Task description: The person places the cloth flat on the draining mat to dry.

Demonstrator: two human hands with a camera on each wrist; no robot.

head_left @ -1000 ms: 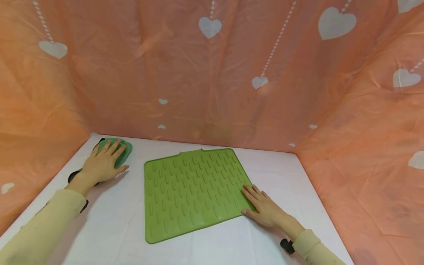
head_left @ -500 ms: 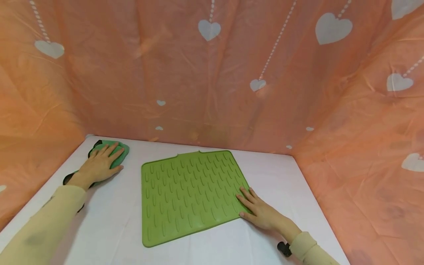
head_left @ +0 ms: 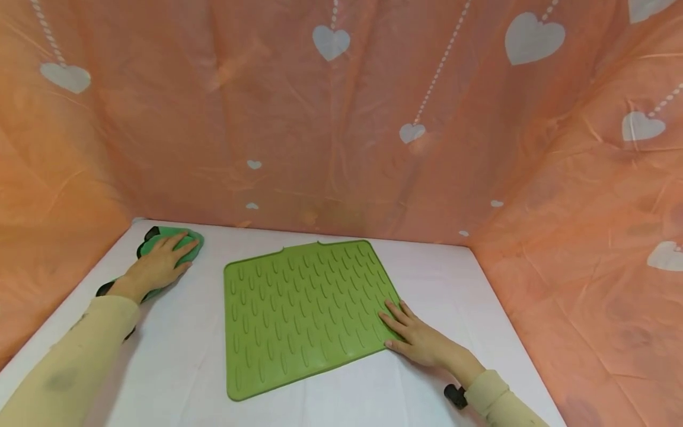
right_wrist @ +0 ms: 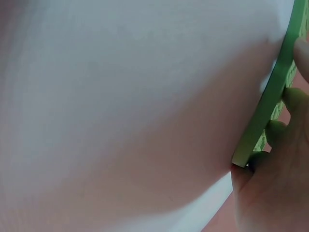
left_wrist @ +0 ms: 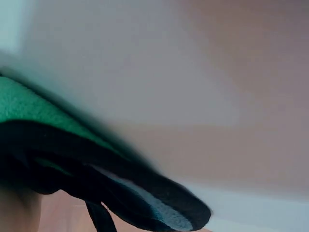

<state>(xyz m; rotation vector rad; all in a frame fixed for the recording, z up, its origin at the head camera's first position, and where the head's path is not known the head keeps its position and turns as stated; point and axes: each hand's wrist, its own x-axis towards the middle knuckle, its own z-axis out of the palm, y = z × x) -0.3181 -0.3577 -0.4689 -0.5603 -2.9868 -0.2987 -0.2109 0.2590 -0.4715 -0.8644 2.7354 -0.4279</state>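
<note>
Over at the far left, the left hand (head_left: 152, 270) lies with fingers spread across a fuzzy green fabric piece with black edging (head_left: 196, 244), its full form hidden beneath the palm. In the middle, on the white sheet-covered table (head_left: 176, 367), lies a flat green, rubbery-looking mat (head_left: 306, 314) with a thin rim, long raised ridges and a shallow tab on its far side. At its right, the right hand (head_left: 424, 344) rests, fingers fanned over the near corner. I'd judge this as steadying both; lifting either calls for a firmer hold.
</note>
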